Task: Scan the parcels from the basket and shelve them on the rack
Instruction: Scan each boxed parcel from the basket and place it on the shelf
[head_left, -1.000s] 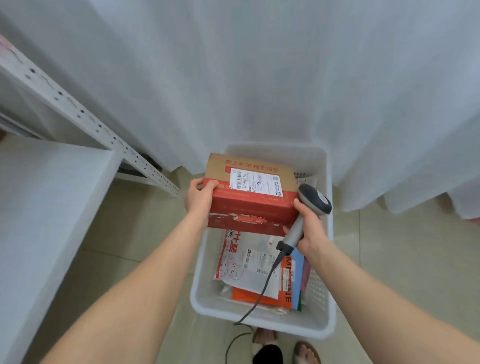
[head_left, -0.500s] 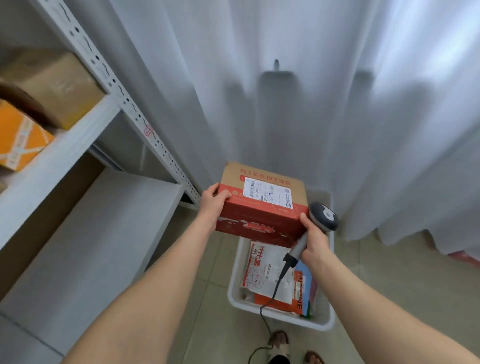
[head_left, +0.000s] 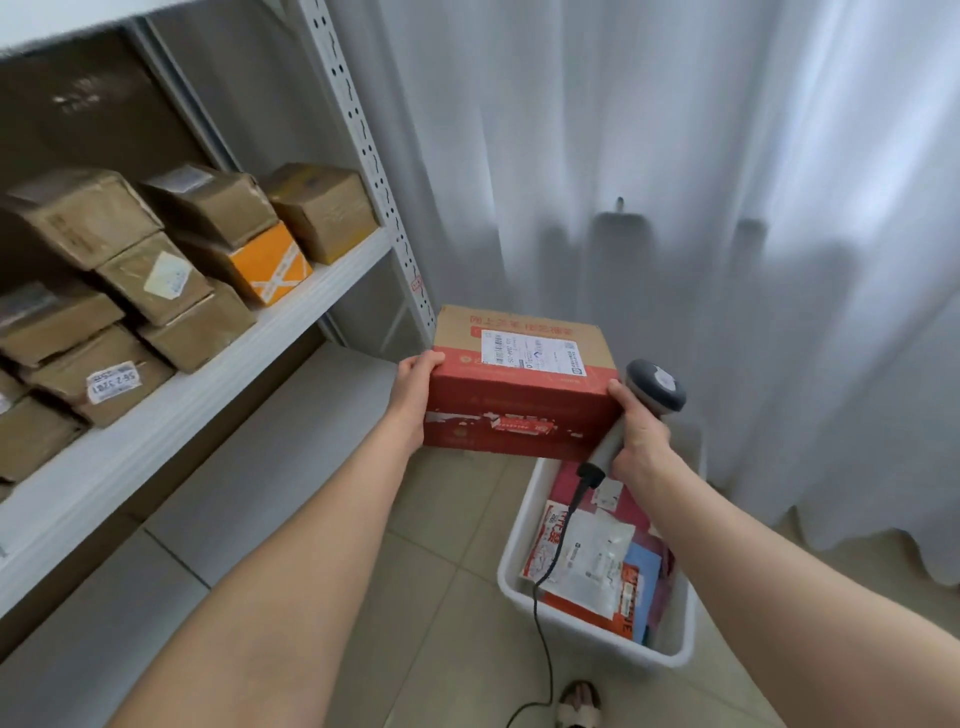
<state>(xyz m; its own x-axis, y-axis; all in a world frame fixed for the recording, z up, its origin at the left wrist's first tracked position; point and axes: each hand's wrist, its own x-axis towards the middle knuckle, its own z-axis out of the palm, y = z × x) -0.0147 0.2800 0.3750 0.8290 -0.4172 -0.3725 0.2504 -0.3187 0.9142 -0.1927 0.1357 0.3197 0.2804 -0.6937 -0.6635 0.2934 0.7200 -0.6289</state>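
i hold the red parcel (head_left: 519, 410) in the air over the far end of the basket (head_left: 511, 561), between my 2 grips. my left grip (head_left: 415, 395) clamps its left end, with the thumb on the top edge and the fingers hidden underneath. my right grip (head_left: 641, 436) is clenched round the handle of the scanner (head_left: 657, 387), and its thumb presses on the parcel's right top corner. the parcel's white label faces up. the scanner's black cable (head_left: 544, 629) drops across the basket and over its near wall to the floor. inside the basket lie flat mailers (head_left: 587, 561), white, red, orange and blue. left of the basket, apart from it, stands the rack (head_left: 171, 410), 1 shelf packed with brown boxes (head_left: 208, 202) and 1 orange box (head_left: 270, 262). behind the basket hangs a white curtain (head_left: 675, 208).
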